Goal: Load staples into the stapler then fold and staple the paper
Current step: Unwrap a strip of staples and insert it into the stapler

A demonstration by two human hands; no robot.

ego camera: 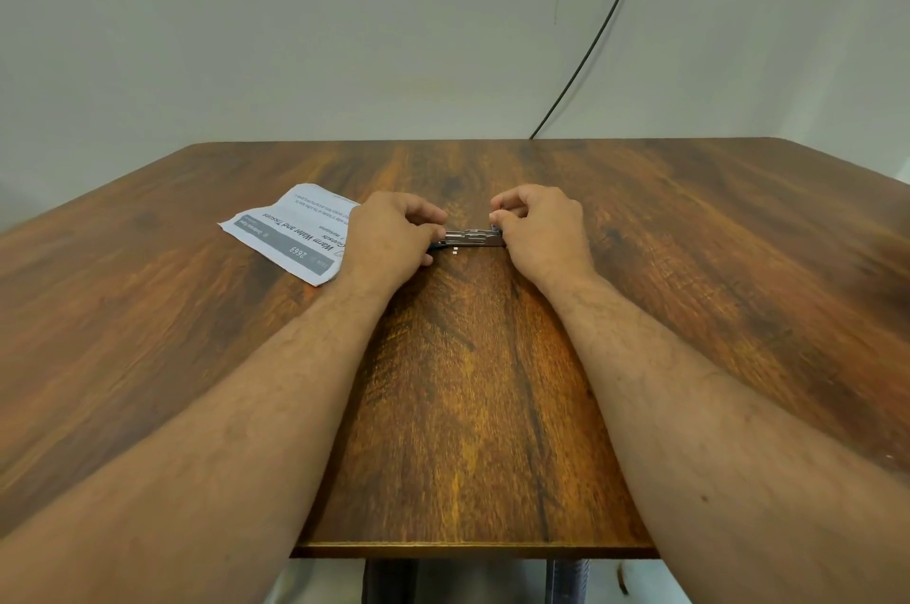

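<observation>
I am gripping the stapler (470,239) at both ends: left hand (391,234) curled on its left end, right hand (539,229) pinching its right end. Its long axis is running left-right between the hands on the bench (689,259). The paper (290,232) is lying just left of the stapler, nearer the left hand.

Both hands — left hand (391,234), right hand (539,229) — hold the stapler (471,238) beside the paper (290,229).
</observation>
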